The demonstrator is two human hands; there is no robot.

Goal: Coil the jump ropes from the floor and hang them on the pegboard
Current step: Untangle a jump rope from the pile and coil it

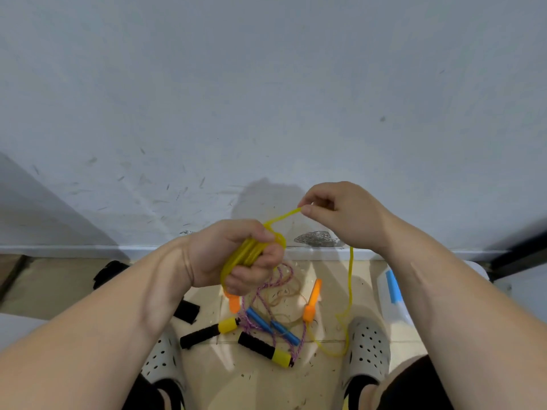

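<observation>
One translucent plastic container [384,306] with a blue strip stands on the floor under the right forearm; its contents cannot be made out. The left hand [236,255] is closed in a fist round a bundle of coils of the yellow jump rope [251,253]. The right hand [340,214], just up and to the right of it, pinches a strand of that rope between thumb and fingertips. From there the rope hangs down to a loop on the floor. Below both hands lie six handles: two orange handles [312,300], two blue handles [259,318] and two black-and-yellow handles [266,349]. A purple braided rope [278,279] and a thin tan rope [284,297] are tangled among them. Two white perforated clogs [367,347] flank the pile.
</observation>
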